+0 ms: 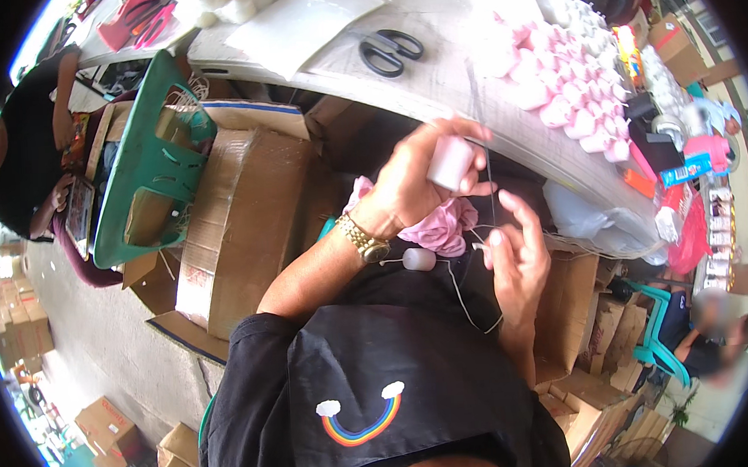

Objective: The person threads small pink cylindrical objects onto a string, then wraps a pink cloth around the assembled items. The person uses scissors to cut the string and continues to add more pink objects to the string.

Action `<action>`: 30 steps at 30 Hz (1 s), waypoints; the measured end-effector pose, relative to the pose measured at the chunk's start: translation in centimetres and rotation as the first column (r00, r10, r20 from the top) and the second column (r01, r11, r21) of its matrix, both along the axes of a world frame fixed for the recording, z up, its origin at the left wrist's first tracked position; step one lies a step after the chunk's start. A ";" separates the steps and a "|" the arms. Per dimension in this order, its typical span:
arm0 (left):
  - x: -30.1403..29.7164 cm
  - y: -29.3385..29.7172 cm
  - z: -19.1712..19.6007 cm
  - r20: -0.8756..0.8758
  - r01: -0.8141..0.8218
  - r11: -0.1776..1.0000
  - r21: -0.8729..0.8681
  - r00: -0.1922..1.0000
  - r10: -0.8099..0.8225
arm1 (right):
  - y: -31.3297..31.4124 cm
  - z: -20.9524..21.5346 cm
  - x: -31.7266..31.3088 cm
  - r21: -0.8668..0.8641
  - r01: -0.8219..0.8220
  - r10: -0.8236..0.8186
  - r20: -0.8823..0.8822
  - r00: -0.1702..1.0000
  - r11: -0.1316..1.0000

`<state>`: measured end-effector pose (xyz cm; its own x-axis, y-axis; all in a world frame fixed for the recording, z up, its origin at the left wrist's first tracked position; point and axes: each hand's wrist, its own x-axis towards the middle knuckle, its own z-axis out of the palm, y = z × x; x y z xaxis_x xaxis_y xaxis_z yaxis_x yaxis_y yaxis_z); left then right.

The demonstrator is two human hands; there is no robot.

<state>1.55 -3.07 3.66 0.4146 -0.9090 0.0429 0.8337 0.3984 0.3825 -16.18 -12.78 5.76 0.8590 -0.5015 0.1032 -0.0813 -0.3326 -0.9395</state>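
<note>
My left hand [406, 174], with a gold watch at its wrist, holds a short pale pink cylinder [451, 163] that looks like a candle. To its right, my right hand [518, 264] is partly closed, its thumb and fingers at a thin white string [459, 290]. A thin dark strand [489, 168] runs up between the hands toward the table. A second pale cylinder [419, 259] lies on my lap, touching the string. Crumpled pink cloth [440, 228] sits behind it, partly hidden by my left hand.
On the white table [434, 86] ahead are black-handled scissors [391, 52], a white sheet [304, 26] and many pink pieces [565, 88]. A large cardboard box [242, 223] and a green chair [157, 152] stand left. Other people sit on both sides.
</note>
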 end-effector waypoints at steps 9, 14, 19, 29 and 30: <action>1.6 3.2 -0.6 0.377 -0.407 0.912 -0.054 0.837 0.396 | 0.8 1.3 -3.4 -0.388 -0.140 0.150 -0.005 0.989 0.911; 2.4 5.0 -0.6 0.951 -0.744 0.614 -0.263 -0.090 0.297 | 0.2 2.6 -4.2 -0.467 -0.233 0.220 -0.083 0.972 0.853; 2.6 5.3 -0.9 0.912 -0.754 0.514 -0.408 -0.321 0.254 | 0.5 3.6 -4.0 -0.491 -0.239 0.233 -0.075 0.970 0.838; 3.3 5.2 -3.1 0.937 -0.654 0.706 -0.272 -0.012 0.350 | 0.7 4.9 -4.7 -0.457 -0.276 0.196 -0.216 0.957 0.845; 3.3 5.2 -3.2 0.939 -0.657 0.707 -0.262 -0.005 0.343 | 0.8 4.8 -4.7 -0.453 -0.277 0.197 -0.217 0.956 0.848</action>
<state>4.85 2.12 0.49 0.5624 -0.5270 0.6371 -0.5542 0.3316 0.7635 -20.86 -12.03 10.59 0.9700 -0.2054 0.1299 -0.0748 -0.7609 -0.6445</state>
